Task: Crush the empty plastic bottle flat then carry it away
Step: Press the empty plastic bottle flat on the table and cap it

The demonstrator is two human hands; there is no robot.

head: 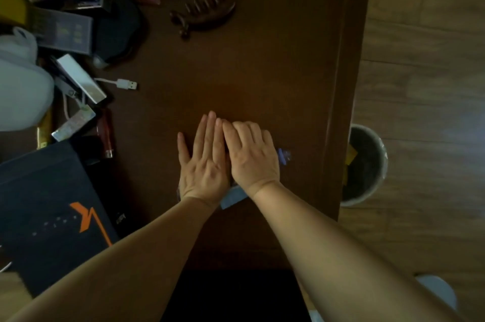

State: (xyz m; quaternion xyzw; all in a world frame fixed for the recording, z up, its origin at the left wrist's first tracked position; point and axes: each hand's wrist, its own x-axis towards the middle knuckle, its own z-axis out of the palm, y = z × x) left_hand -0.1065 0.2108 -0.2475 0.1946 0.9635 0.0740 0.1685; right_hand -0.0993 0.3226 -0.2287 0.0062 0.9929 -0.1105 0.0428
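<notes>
**Me:** Two hands flat, palms down, side by side: left hand [203, 161] and right hand [250, 155], fingers straight, touching at the inner edges. Neither is curled round anything; both press down, gripping nothing.

**You:** Bottle?

**Me:** Clear plastic bottle with a pale blue label [233, 198], pinned under both palms on the dark brown wooden surface [262, 72]. Mostly hidden. Label strip pokes out between my wrists, blue neck end [283, 155] sticks out just right of the right hand.

**You:** Step?

**Me:** Crush, I'd say. Can't tell how flat it is, the hands cover the body.

**You:** Next?

**Me:** Judgement only: lift the palms and check the flatness. If it springs up, press again with weight over the middle. Then one hand has to close round it to carry it.

**You:** Where to?

**Me:** Likely the round pale waste bin with a dark liner [366, 164], on the wooden floor just beside the surface's right edge. Clutter at left is well apart, no obstacle.
</notes>
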